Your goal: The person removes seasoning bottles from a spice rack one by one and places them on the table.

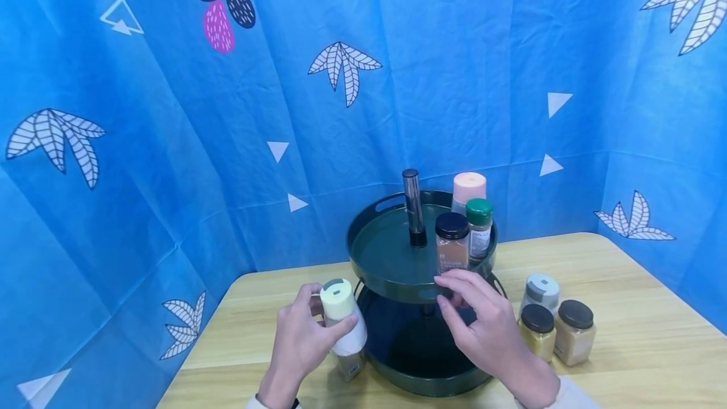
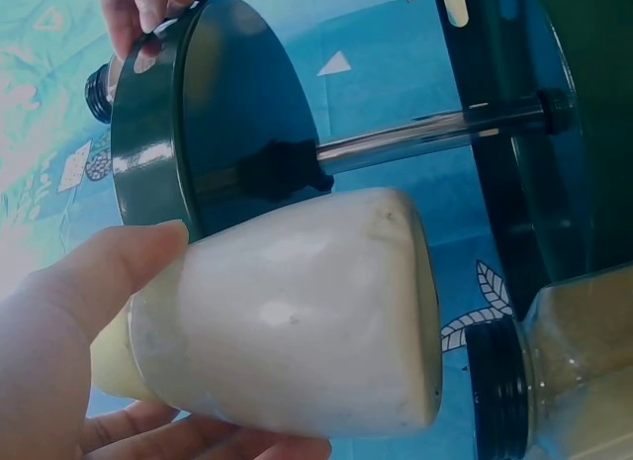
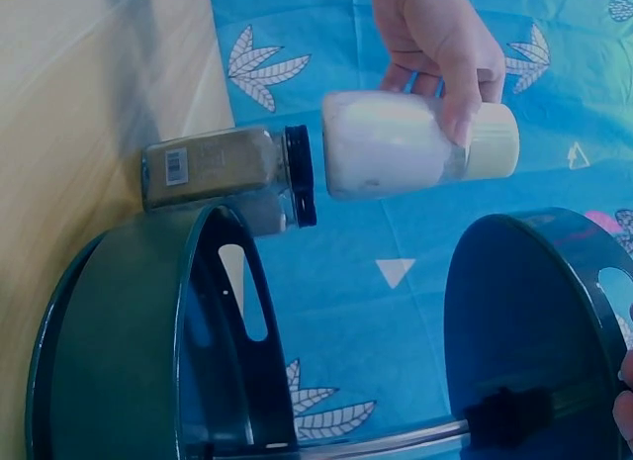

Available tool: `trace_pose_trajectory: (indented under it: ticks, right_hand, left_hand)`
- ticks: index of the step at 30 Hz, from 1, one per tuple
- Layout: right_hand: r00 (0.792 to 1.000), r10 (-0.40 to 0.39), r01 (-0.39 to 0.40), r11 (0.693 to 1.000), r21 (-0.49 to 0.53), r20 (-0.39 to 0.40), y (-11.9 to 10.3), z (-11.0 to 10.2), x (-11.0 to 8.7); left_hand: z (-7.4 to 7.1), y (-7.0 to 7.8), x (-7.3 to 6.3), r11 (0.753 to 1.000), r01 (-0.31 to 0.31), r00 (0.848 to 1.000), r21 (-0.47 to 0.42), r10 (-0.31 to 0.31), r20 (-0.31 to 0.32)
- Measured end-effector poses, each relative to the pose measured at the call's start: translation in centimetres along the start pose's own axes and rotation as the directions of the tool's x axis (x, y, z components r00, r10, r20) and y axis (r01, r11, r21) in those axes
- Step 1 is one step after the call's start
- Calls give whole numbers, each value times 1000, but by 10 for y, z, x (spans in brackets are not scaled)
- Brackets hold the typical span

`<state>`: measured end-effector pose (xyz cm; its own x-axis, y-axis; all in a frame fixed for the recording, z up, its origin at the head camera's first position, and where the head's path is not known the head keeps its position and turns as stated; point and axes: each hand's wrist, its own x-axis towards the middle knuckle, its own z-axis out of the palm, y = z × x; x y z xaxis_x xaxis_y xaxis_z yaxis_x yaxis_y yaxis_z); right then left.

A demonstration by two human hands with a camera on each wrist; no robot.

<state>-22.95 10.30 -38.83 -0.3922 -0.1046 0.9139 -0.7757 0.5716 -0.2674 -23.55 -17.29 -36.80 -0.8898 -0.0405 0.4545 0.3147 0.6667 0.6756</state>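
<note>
From far off, I can see the white bottle up in the air at the left side of the two round trays, and I think the step now is to carry it with care. I would hold it straight up and lift it a bit first, because a jar with a black lid stands just under it and could get knocked. I would also give the rims of the upper tray and the lower tray plenty of room. A slow, gentle move seems best, since the bottle looks smooth and might slip. The left hand grips the bottle near its pale yellow lid, with the thumb on one side and the fingers round the other. The right hand holds no bottle. Its fingers are loose and a little bent, with a gap to the thumb, and the tips seem to touch the front rim of the upper tray. I would press only softly there, because the brown jar is right beside those fingers and the green-lidded bottle stands close behind it.
</note>
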Motion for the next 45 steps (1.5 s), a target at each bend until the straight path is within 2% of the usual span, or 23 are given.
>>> trace_pose_trajectory:
  ticks: [8,21,27,36,45]
  right_hand:
    - [1000,8,-8,1000,-2,-7,0,1,-1]
    - [1000,3,-3,1000,-3,-7,-1,2,0]
    - [1000,12,-12,1000,-1,-1,-2,1,0]
    - [998,-36,35,999,-15,-45,-1,3,0]
    - [998,-38,37,999,-22,-48,-1,3,-1]
  left_hand:
    - [2,-3,-3,1000,29,999,8,-30,21]
    - [0,-3,-11,997,64,997,-42,-62,43]
    - [0,0,-17,998,51,998,-42,-49,50]
    - [7,0,-23,1000,25,997,14,-26,79]
    - [11,-9,-29,1000,18,994,23,-20,111]
